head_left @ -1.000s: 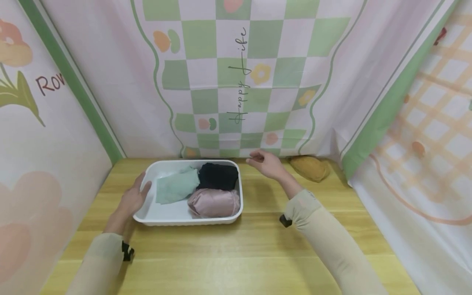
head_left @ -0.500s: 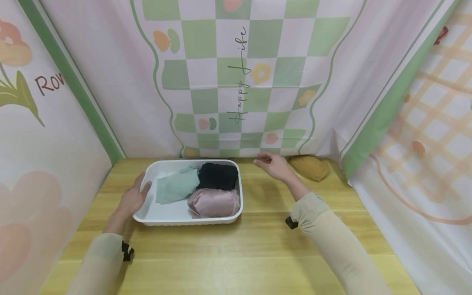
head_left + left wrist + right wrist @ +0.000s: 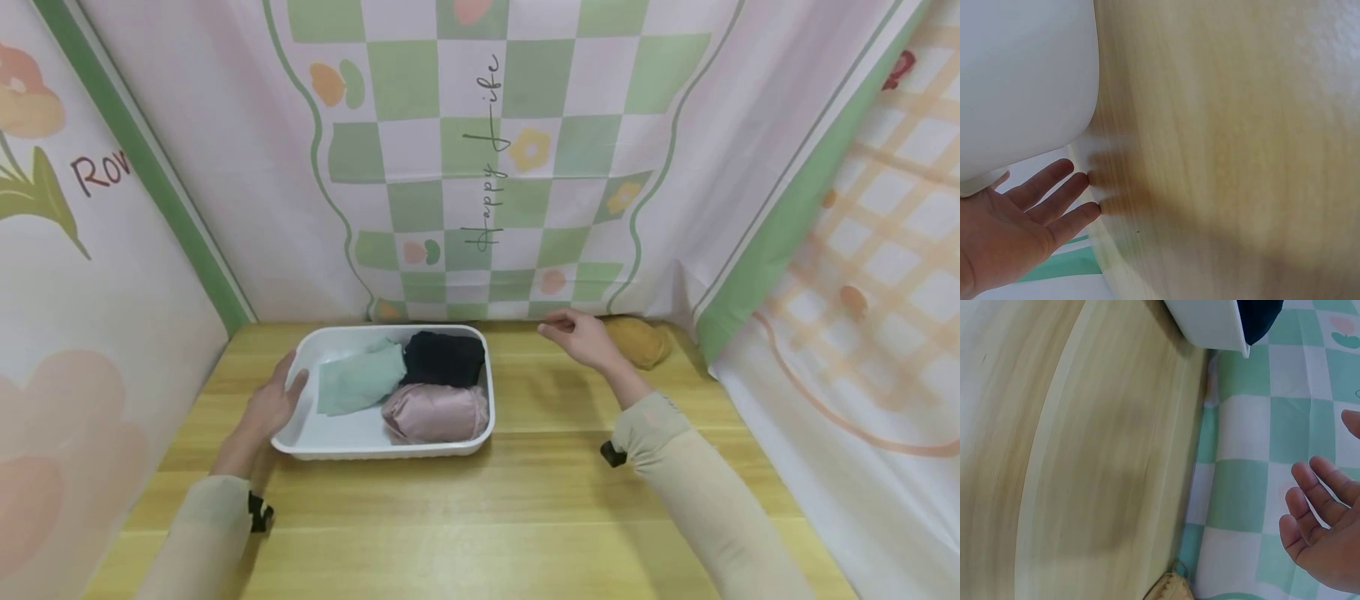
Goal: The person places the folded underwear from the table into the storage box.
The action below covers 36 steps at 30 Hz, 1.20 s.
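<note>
Along the left rim of a white tray (image 3: pixel 337 433) rests my left hand (image 3: pixel 272 404), its thumb over the edge. In the left wrist view, the fingers of the left hand (image 3: pixel 1022 228) spread fairly straight below the tray's outer wall (image 3: pixel 1029 75). Inside the tray lie a folded mint-green cloth (image 3: pixel 360 379), a black cloth bundle (image 3: pixel 444 358) and a pink satiny bundle (image 3: pixel 437 412). My right hand (image 3: pixel 581 336) hovers above the table with nothing in it, fingers loosely bent. Partly behind it lies a mustard-yellow bundle (image 3: pixel 641 342); the right wrist view shows its gathered end (image 3: pixel 1171 587) with a small loop.
The wooden table (image 3: pixel 450 525) extends toward me in front of the tray. A green-and-white checked curtain (image 3: pixel 495 167) hangs along the back edge. Patterned cloth panels stand at the left (image 3: pixel 67 350) and right (image 3: pixel 862 333).
My right hand has drifted right, away from the tray and toward the yellow bundle, and covers part of it now. The left hand and the tray have stayed put.
</note>
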Each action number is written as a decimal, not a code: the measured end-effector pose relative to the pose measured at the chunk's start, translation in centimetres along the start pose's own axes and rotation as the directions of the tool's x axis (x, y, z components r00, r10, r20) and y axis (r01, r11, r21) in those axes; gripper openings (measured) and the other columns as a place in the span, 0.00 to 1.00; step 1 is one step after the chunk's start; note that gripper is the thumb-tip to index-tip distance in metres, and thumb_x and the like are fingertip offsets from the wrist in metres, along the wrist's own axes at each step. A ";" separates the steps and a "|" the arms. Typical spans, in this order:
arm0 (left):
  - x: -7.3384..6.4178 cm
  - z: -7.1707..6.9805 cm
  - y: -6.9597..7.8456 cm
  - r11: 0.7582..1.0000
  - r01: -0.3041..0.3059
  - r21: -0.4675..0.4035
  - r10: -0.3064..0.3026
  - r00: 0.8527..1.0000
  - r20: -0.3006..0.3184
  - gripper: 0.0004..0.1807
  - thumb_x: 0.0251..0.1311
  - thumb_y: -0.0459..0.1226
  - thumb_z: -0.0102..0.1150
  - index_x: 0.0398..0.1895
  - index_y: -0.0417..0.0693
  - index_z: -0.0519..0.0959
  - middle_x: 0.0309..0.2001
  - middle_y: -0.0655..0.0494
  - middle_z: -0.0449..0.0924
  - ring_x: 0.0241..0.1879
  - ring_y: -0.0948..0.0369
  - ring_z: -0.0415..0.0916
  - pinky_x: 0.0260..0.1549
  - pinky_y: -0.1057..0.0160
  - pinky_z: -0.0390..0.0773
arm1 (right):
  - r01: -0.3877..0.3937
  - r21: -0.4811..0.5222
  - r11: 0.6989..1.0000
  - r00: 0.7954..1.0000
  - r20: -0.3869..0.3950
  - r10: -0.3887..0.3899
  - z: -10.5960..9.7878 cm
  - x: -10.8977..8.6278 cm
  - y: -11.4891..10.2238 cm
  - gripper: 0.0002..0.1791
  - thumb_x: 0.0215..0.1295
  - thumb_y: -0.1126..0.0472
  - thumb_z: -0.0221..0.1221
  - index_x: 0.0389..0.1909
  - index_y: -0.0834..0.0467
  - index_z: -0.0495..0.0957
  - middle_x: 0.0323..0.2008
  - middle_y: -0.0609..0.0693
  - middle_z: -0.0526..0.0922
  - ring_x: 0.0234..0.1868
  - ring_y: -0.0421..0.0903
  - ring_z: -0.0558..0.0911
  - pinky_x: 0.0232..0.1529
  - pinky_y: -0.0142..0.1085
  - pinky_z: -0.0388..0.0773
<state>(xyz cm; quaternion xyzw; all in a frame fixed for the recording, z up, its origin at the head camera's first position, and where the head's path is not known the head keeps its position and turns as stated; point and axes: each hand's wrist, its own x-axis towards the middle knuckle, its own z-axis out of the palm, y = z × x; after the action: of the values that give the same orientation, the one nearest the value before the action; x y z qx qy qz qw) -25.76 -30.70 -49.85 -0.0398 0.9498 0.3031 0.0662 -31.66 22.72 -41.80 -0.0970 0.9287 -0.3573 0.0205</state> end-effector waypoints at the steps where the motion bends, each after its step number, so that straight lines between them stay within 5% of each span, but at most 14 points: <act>1: 0.0 0.0 0.0 1.000 0.000 0.000 0.000 1.000 0.000 0.43 0.74 0.64 0.18 0.81 0.51 0.30 0.76 0.27 0.46 0.70 0.25 0.51 0.67 0.27 0.58 | 0.002 -0.004 1.000 1.000 -0.002 -0.002 -0.1 0.0 0.1 0.33 0.71 0.37 0.53 0.67 0.56 0.72 0.59 0.57 0.81 0.61 0.56 0.78 0.61 0.53 0.78; 14: 0.0 -0.1 0.1 1.000 -0.003 0.006 0.003 1.000 0.000 0.43 0.74 0.65 0.18 0.81 0.53 0.28 0.75 0.26 0.48 0.69 0.25 0.54 0.65 0.27 0.62 | 0.018 -0.005 1.000 1.000 0.007 -0.018 -0.7 -0.5 1.5 0.36 0.71 0.35 0.52 0.66 0.60 0.71 0.58 0.59 0.81 0.60 0.57 0.78 0.59 0.53 0.79; 36: -0.1 0.0 0.0 1.000 0.005 -0.005 -0.005 1.000 0.007 0.43 0.74 0.64 0.18 0.81 0.52 0.29 0.76 0.26 0.46 0.70 0.25 0.52 0.66 0.27 0.59 | -0.064 -0.067 0.996 0.997 -0.047 0.061 -2.4 -2.1 5.3 0.36 0.73 0.35 0.50 0.67 0.60 0.70 0.61 0.64 0.78 0.61 0.61 0.76 0.59 0.55 0.77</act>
<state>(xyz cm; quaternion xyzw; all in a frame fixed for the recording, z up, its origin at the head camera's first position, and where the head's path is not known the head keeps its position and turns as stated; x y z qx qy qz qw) -25.69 -30.67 -49.83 -0.0411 0.9488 0.3053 0.0704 -30.76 28.52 -43.64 -0.0608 0.9431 -0.3267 0.0076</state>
